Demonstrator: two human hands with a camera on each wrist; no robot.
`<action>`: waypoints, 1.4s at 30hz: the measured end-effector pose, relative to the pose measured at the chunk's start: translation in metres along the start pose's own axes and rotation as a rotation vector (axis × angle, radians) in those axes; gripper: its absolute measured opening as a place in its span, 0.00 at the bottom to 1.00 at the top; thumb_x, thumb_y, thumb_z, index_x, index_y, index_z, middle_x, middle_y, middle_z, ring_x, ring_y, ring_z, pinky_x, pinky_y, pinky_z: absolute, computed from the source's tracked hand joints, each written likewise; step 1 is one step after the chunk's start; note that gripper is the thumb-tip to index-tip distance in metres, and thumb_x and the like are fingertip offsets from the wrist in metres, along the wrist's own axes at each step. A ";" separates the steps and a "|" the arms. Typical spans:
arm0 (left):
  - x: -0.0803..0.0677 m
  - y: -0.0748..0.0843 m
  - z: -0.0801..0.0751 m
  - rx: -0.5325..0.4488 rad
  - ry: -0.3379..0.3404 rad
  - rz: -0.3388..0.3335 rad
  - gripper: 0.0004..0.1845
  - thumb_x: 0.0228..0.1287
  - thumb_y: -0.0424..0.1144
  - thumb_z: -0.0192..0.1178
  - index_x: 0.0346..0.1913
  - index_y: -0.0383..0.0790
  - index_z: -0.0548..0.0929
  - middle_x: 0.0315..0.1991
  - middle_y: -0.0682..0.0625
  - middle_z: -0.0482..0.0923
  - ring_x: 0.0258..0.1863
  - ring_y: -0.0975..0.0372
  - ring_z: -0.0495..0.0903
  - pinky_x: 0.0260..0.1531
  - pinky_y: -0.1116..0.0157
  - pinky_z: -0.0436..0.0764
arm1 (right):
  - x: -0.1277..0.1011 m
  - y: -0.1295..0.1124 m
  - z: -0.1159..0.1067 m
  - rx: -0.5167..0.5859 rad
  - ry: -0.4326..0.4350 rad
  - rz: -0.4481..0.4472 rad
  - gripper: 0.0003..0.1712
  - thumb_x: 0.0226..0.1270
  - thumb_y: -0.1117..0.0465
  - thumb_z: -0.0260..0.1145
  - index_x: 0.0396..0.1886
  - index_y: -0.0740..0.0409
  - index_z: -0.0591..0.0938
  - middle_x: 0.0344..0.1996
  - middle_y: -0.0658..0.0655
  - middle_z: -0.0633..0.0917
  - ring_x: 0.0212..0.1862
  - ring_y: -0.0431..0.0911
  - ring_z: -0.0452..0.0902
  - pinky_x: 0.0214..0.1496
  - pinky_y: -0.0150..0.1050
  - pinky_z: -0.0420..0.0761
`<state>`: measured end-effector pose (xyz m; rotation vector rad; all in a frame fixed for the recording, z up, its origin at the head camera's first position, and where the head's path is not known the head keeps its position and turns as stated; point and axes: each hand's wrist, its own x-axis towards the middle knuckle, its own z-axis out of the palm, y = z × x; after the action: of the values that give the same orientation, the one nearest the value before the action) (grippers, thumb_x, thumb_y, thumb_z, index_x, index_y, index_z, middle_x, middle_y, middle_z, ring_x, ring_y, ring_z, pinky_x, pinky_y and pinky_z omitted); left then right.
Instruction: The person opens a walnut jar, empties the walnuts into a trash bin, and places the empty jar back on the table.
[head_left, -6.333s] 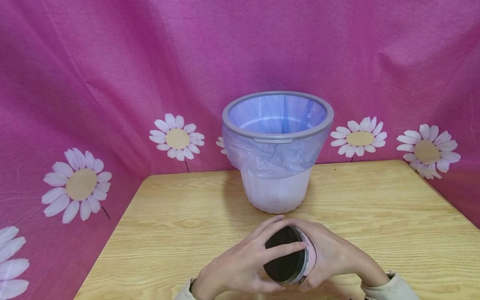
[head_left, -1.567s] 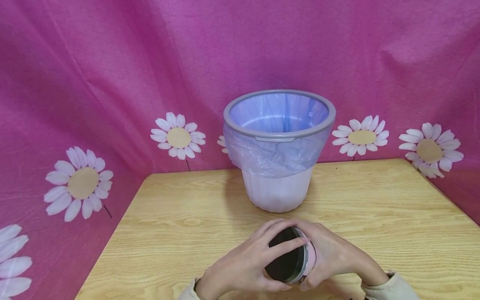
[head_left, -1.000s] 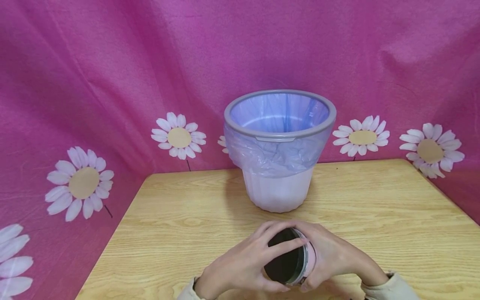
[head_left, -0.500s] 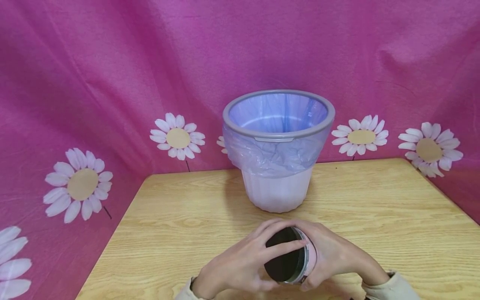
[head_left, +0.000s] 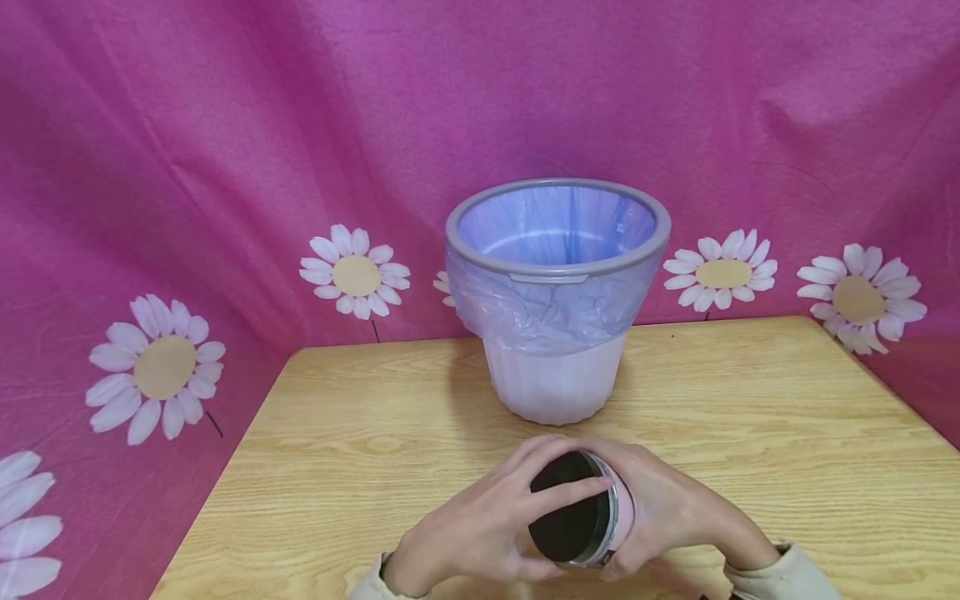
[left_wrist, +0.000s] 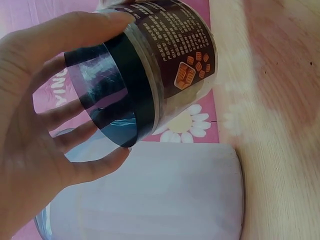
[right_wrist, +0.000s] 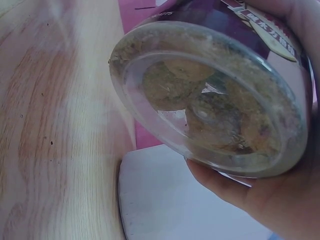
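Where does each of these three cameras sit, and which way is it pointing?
Head: looks forward and down at the table, the bin and both hands round the jar.
Left wrist: sits beside the left hand, looking past its fingers at the jar's black lid.
Right wrist: looks up at the jar's clear base; the right hand grips it.
All three show the jar and bin.

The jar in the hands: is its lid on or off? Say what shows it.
On. The black lid sits over the jar mouth, gripped by the left hand; the right hand holds the body.
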<state>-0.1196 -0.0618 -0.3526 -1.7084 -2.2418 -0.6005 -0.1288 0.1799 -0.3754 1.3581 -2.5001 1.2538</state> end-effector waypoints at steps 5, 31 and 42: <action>-0.001 0.001 -0.001 -0.018 -0.020 -0.013 0.52 0.41 0.44 0.78 0.72 0.50 0.62 0.73 0.46 0.51 0.70 0.57 0.54 0.68 0.65 0.58 | 0.000 0.000 0.000 0.007 -0.006 0.002 0.58 0.24 0.48 0.85 0.63 0.46 0.68 0.51 0.46 0.79 0.47 0.41 0.76 0.45 0.37 0.79; -0.003 0.002 0.001 0.001 -0.017 -0.047 0.51 0.45 0.47 0.77 0.73 0.50 0.60 0.72 0.46 0.51 0.69 0.57 0.55 0.67 0.67 0.60 | 0.002 -0.002 0.001 0.002 -0.013 0.026 0.60 0.22 0.51 0.86 0.64 0.43 0.68 0.53 0.43 0.79 0.48 0.41 0.77 0.49 0.38 0.79; -0.002 0.001 0.002 -0.015 -0.020 -0.041 0.53 0.42 0.46 0.78 0.73 0.50 0.60 0.73 0.46 0.50 0.70 0.57 0.54 0.68 0.66 0.59 | 0.003 -0.002 0.001 0.038 -0.024 0.058 0.61 0.19 0.53 0.87 0.64 0.40 0.68 0.52 0.46 0.80 0.48 0.41 0.77 0.48 0.37 0.79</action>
<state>-0.1184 -0.0622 -0.3550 -1.6862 -2.2976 -0.6127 -0.1286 0.1766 -0.3736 1.3254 -2.5622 1.3101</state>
